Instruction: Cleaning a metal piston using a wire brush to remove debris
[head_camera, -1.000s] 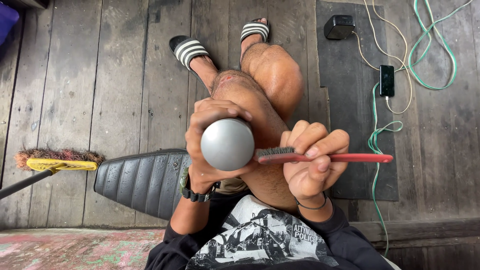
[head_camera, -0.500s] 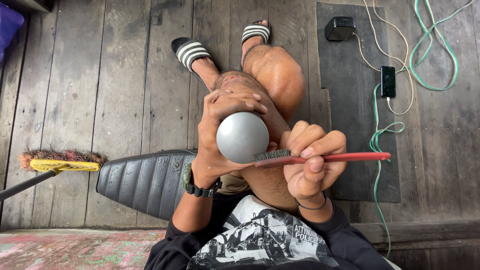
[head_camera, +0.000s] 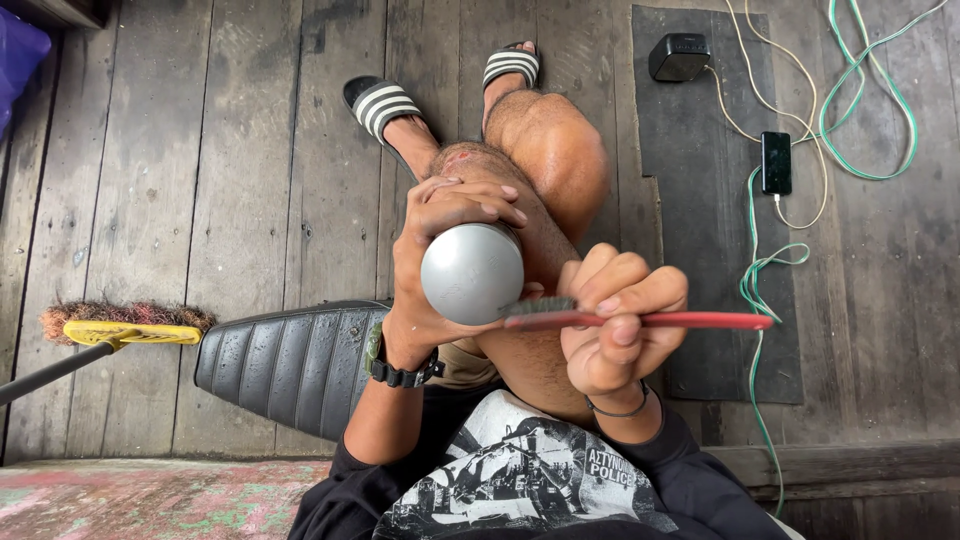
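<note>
The left hand (head_camera: 440, 260) was wrapped around a round grey metal ball (head_camera: 472, 273), fingers curled over its top and the palm and thumb closed against its left and lower side, so the ball sat gripped in the hand above the person's bent knee. The right hand (head_camera: 612, 325) was closed in a fist around the red handle of a brush (head_camera: 640, 320), which ran level from right to left; its dark bristled head lay against the lower right edge of the ball, touching it just beside the left thumb. So the ball was to the left of the right hand and close to it, with only the brush head between them. A black watch (head_camera: 400, 372) circled the left wrist. Behind the left arm lay a black ribbed seat (head_camera: 290, 365) on the wooden floor (head_camera: 250, 180), and a yellow-backed broom (head_camera: 125, 325) rested further left. Well apart, on a dark mat (head_camera: 700, 200) to the right, lay a phone (head_camera: 776, 162) with cables (head_camera: 770, 270).
</note>
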